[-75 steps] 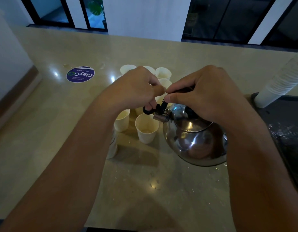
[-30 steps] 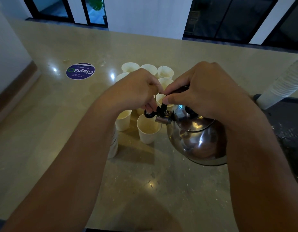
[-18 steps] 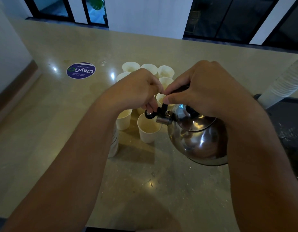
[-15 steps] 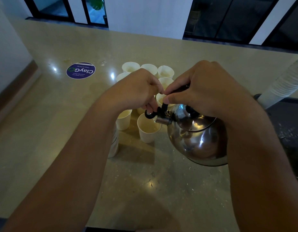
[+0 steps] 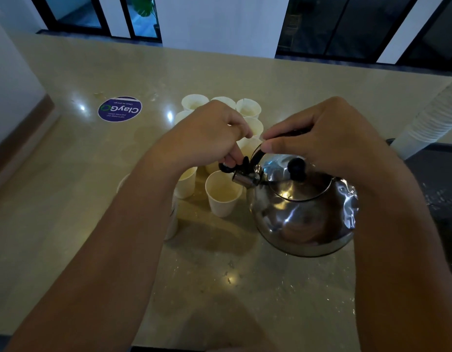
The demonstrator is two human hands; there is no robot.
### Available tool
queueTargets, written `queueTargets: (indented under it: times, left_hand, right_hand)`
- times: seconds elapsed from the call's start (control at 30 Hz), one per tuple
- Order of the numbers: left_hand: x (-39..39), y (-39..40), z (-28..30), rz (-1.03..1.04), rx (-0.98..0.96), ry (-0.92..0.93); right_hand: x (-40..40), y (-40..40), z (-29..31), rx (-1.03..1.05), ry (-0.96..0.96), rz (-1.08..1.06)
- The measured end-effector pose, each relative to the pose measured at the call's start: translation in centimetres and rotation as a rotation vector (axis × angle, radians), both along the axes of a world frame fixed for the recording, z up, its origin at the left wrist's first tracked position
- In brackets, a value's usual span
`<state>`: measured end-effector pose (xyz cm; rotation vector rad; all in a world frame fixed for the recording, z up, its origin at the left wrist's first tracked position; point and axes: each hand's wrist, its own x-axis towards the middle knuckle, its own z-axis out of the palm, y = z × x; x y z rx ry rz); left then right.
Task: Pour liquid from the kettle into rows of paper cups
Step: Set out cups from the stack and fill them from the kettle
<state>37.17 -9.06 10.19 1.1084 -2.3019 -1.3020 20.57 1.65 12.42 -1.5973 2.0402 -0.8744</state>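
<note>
My right hand clamped on the black handle of the shiny round steel kettle, now tipped a little more than before, my left hand still pinching the black spout cap, spout just over the nearest white paper cup, cups clustered mid-counter, round purple sticker toward the far left edge.

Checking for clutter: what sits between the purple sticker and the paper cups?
Nothing: the head view shows bare counter, with light glare, between the purple sticker and the paper cups.
</note>
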Motion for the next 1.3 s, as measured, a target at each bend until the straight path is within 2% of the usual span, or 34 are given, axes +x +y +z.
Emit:
queueTargets:
  times: [0.2, 0.37, 0.57, 0.83, 0.9, 1.0, 1.1, 1.17, 1.23, 1.3]
  left_hand:
    - [-2.0, 1.9, 0.1, -0.036, -0.052, 0.021]
    - [-4.8, 3.7, -1.1, -0.107, -0.093, -0.013]
    - [-8.4, 5.2, -2.5, -0.148, -0.133, -0.008]
    - [-12.1, 6.6, -3.8, -0.157, -0.212, -0.044]
    - [-12.3, 6.7, -4.0, -0.154, -0.217, -0.047]
    - [-12.1, 6.7, -4.5, -0.135, -0.222, -0.049]
    - [-11.1, 7.3, -5.3, -0.118, -0.187, 0.021]
    - [-9.8, 8.1, -6.1, -0.096, -0.161, 0.069]
    - [-7.6, 9.0, -7.5, -0.035, -0.081, 0.119]
    - [-4.9, 10.0, -9.4, 0.037, 0.026, 0.148]
  right_hand:
    - [-3.2, 2.1, -0.9, -0.032, -0.187, -0.088]
    - [-5.4, 3.1, -2.8, -0.05, -0.374, -0.254]
    - [-8.8, 4.3, -5.0, -0.079, -0.426, -0.447]
    - [-11.5, 5.2, -7.1, -0.205, -0.446, -0.546]
    - [-11.9, 5.2, -7.5, -0.213, -0.412, -0.542]
    - [-12.2, 5.1, -7.4, -0.111, -0.299, -0.515]
    - [-11.8, 4.5, -6.1, -0.045, -0.027, -0.415]
    - [-10.3, 4.0, -4.9, -0.081, 0.128, -0.353]
    - [-8.1, 3.6, -4.0, -0.167, 0.109, -0.287]
    - [-5.8, 3.1, -4.0, -0.216, 0.004, -0.2]
